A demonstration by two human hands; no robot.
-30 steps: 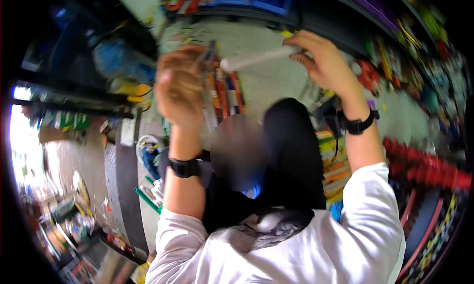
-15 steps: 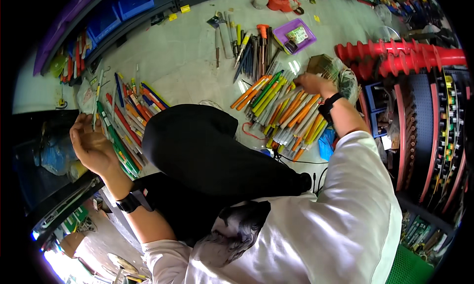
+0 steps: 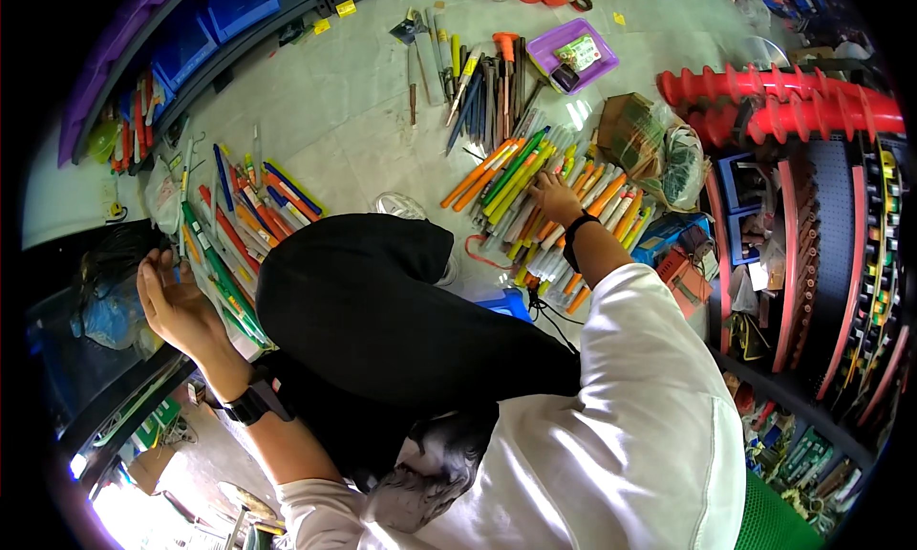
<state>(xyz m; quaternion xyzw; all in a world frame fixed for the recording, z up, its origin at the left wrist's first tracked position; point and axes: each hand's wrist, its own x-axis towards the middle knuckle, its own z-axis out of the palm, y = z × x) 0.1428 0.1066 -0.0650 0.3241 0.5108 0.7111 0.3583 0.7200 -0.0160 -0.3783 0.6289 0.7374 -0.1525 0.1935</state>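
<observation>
Right hand (image 3: pixel 554 196) lowered onto diagonal screwdrivers (image 3: pixel 535 192).

Pale tiled floor (image 3: pixel 353 120), cluttered shelves (image 3: pixel 841 292)

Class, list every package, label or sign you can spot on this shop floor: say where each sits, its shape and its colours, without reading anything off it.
Small packet: flat, rectangular, green and white, lying in the purple tray at the top.
Yellow labels: small squares on the dark shelf edge, upper left.
Cardboard box: brown, open, beside a clear plastic bag, just beyond the right hand.
Plastic bag: clear, crumpled, above the left hand.
No screens visible.
</observation>
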